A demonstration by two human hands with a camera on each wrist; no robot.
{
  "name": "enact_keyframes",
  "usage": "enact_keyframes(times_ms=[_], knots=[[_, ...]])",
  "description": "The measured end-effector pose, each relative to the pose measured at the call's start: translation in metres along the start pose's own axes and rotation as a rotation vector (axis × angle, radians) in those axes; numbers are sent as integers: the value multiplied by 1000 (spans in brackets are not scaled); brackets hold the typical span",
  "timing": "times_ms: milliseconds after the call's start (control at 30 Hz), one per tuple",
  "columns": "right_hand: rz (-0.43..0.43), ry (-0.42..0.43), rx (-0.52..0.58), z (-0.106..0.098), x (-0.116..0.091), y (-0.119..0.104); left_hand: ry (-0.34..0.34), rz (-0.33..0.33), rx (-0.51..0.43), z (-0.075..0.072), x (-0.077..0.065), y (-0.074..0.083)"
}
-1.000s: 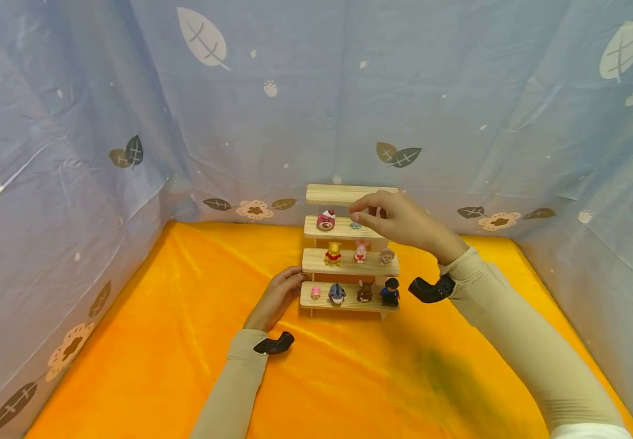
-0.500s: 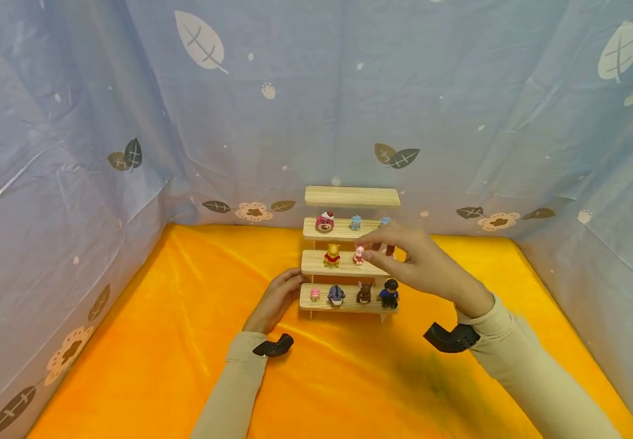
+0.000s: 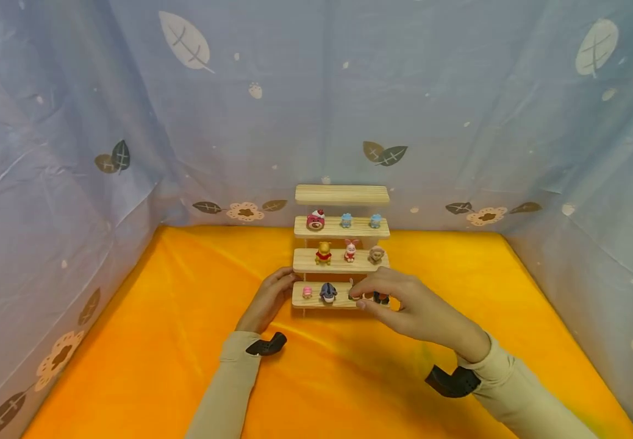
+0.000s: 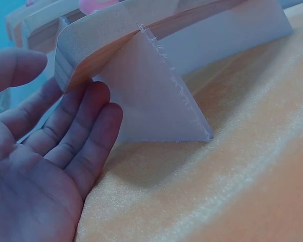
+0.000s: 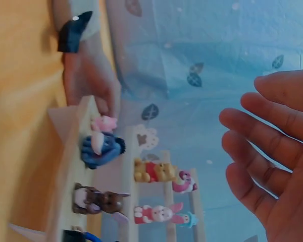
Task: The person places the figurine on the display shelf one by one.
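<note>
A stepped wooden display stand (image 3: 342, 194) holds small toy figures. My left hand (image 3: 266, 299) is at the left end of its lowest step. In the left wrist view, that hand's fingers (image 4: 86, 126) touch the step's end with the thumb apart. My right hand (image 3: 415, 308) hovers before the right part of the lowest step, holding nothing; the right wrist view shows its fingers (image 5: 262, 136) slightly bent and clear of the figures. Along this step are a pink figure (image 3: 308, 292), a blue-grey donkey figure (image 3: 328, 292), a brown long-eared figure (image 5: 96, 199) and a dark-clothed figure (image 3: 381, 298), partly hidden.
On the second step from below stand a yellow bear figure (image 3: 324, 253), a pink piglet figure (image 3: 350, 251) and a brownish figure (image 3: 376, 255). Above are a pink bear figure (image 3: 315, 220) and two light-blue figures (image 3: 346, 221). Orange cloth (image 3: 185, 366) lies below; a blue-grey leaf-print curtain (image 3: 272, 122) surrounds it.
My right hand has come down from the upper steps, past the piglet figure's step, to the front of the lowest one. My left hand has stayed at the stand's left end.
</note>
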State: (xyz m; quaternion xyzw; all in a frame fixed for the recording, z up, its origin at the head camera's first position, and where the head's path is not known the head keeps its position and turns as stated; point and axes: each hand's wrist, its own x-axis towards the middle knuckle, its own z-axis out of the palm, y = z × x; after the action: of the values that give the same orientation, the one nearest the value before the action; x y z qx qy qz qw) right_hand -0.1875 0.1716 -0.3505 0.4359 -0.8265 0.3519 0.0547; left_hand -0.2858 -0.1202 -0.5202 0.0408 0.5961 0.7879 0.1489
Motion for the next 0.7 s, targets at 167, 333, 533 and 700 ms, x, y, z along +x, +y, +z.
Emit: enact_keyframes(times_ms=[167,333,533,700], knots=[[-23,56,8,13,-11,-3,9,-9,4,-4,0,2],[18,68,44,23,-21,-2,23,15,-3,-6,5,5],[37,-6,151,32,-37,7,71,19,3,-9,13,9],[22,-81,205,26,-44,21,106,16,63,-18,24,22]])
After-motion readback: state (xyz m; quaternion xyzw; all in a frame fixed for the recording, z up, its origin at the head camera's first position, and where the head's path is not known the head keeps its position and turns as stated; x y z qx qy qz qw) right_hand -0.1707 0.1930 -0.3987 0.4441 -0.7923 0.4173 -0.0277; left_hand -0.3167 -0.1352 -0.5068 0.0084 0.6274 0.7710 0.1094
